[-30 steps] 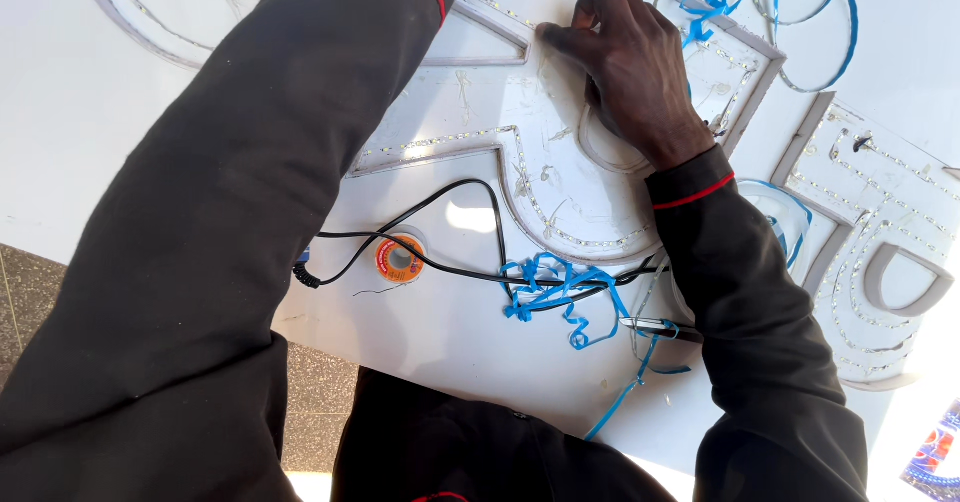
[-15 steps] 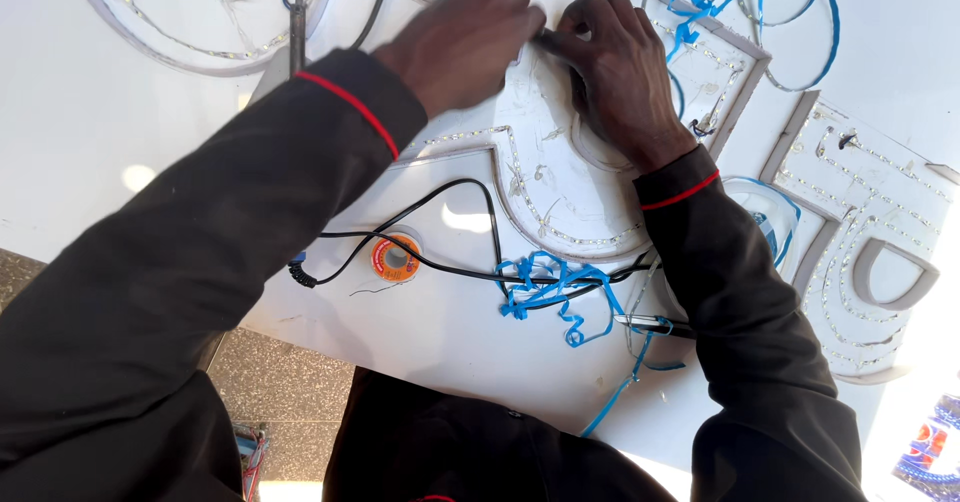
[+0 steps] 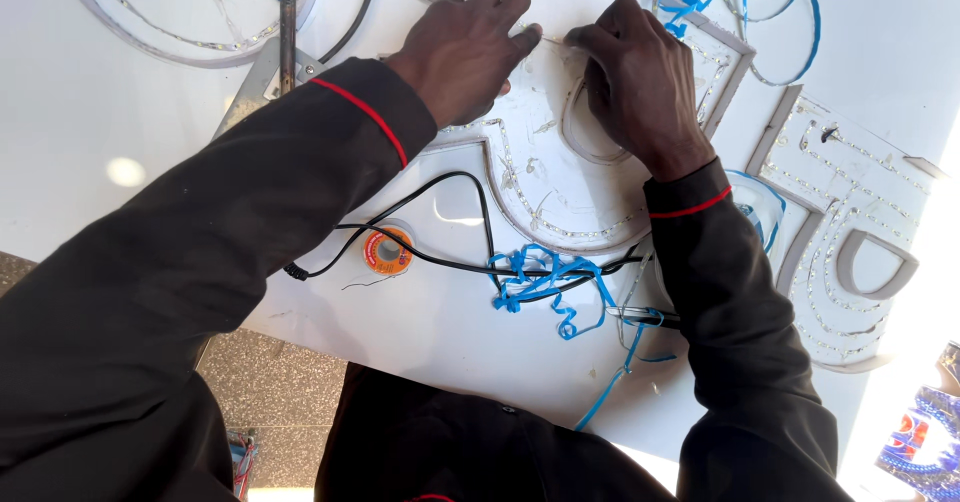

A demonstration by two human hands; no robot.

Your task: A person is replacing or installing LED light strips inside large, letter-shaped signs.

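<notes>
Your left hand (image 3: 465, 47) and right hand (image 3: 640, 82) meeting fingertip to fingertip on white channel letter (image 3: 560, 177), pinching thin LED strip (image 3: 553, 40) between them; fingers curled, grasping strip. Keep pressing strip flat along wall, fingertips close together, no kinks. Counting: two hands, one soldering iron (image 3: 288, 22) beyond left knuckles, one orange solder spool (image 3: 386, 252) near left sleeve, one black cable (image 3: 440, 262), blue offcut tangle (image 3: 545, 282).

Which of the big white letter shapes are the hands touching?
The middle letter shape: both the left hand and the right hand rest on it. The round one at top left and the one at right lie untouched.
</notes>
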